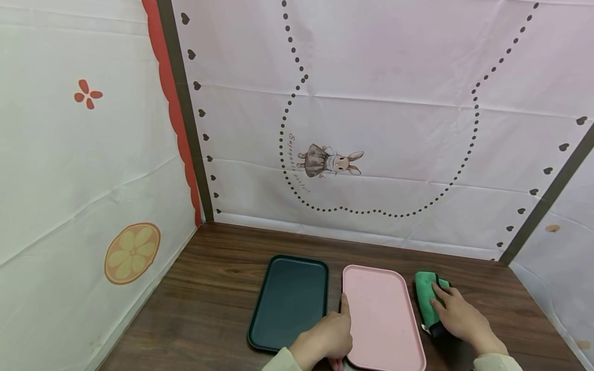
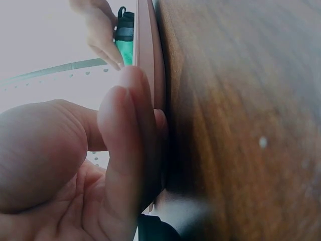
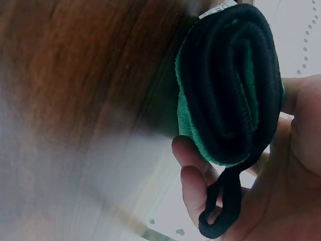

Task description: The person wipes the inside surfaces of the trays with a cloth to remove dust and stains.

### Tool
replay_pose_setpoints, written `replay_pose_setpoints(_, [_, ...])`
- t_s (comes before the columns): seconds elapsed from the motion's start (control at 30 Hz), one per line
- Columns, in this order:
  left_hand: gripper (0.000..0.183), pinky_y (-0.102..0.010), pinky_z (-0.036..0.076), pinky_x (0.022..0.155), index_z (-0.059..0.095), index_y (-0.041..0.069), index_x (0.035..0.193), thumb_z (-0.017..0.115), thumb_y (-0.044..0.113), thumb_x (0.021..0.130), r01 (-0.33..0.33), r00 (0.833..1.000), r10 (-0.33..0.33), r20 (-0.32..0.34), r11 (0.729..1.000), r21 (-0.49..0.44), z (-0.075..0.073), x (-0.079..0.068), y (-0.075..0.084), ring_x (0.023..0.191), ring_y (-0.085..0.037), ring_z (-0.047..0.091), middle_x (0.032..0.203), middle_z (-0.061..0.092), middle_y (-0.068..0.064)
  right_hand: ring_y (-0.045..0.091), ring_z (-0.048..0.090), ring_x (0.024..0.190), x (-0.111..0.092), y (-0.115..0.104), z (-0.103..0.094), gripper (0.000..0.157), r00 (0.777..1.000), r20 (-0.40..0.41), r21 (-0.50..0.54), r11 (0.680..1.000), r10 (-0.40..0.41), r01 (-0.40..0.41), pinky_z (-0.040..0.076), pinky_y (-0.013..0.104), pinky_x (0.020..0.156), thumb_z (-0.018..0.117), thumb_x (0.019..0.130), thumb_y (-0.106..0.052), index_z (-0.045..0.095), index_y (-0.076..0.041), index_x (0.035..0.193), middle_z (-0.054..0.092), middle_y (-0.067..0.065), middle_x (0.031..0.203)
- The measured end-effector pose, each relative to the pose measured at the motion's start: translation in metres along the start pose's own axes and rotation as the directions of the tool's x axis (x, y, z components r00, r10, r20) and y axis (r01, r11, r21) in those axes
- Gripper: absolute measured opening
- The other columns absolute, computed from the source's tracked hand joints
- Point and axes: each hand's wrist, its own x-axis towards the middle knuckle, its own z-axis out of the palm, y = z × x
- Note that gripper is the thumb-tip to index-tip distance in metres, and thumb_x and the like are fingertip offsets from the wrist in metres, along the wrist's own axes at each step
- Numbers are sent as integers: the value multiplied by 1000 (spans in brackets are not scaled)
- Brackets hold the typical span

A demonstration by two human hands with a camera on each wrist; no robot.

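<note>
A pink tray (image 1: 380,314) lies on the wooden table. My left hand (image 1: 331,335) is at its left rim, index finger extended along the edge and touching it. In the left wrist view, the left hand's fingers (image 2: 118,125) are beside the tray's edge (image 2: 145,55), and the thumb stands apart. To the right of the tray lies a rolled green towel (image 1: 426,296) with black trim. My right hand (image 1: 464,317) grips it from the right. The right wrist view shows the roll's dark spiral end (image 3: 228,85), a black loop (image 3: 223,206) and a white label.
A dark green tray (image 1: 292,301) lies left of the pink one, close beside it. White printed cloth walls (image 1: 380,129) enclose the table (image 1: 199,309) at the back, left and right.
</note>
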Motion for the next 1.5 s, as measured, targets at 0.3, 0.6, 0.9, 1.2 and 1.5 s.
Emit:
replay_pose_setpoints(0.3, [87,-24,36,29,7,2,166,56,-4,94,9,1000,-9,16,1000,8,1,3,0,28,-10,46,53,63,-13,68,44,130,2,2,4,72,998,-2,12,998,56,-56,45,75,94,53,106,-44,37,5,157,32,43,149])
replay_pose_setpoints(0.6, [88,-23,36,29,6,2,166,55,-4,94,3,1000,-3,12,1000,0,0,3,-2,28,-10,47,54,64,-13,69,40,132,8,-1,6,72,996,37,38,996,76,-77,42,77,95,53,107,-44,34,3,158,26,42,152])
replay_pose_setpoints(0.9, [88,-23,35,30,6,1,166,56,-3,94,18,1000,-18,8,1000,10,1,2,-4,28,-10,46,54,64,-14,67,42,132,9,1,11,69,998,32,50,997,54,-55,44,74,94,51,108,-40,31,1,160,26,41,152])
replay_pose_setpoints(1.2, [90,-25,41,30,5,0,166,55,-6,92,-16,1000,16,-4,1000,12,3,2,1,28,-11,50,52,62,-10,67,40,134,7,6,9,69,998,25,60,997,49,-50,43,76,95,47,110,-41,28,2,161,24,41,152])
replay_pose_setpoints(1.5, [87,-26,41,31,5,0,166,53,-5,93,-8,1000,8,10,1000,-7,3,8,3,28,-11,50,50,63,-11,69,37,134,9,9,2,67,997,52,52,997,52,-55,39,78,100,46,109,-39,31,4,159,28,45,151])
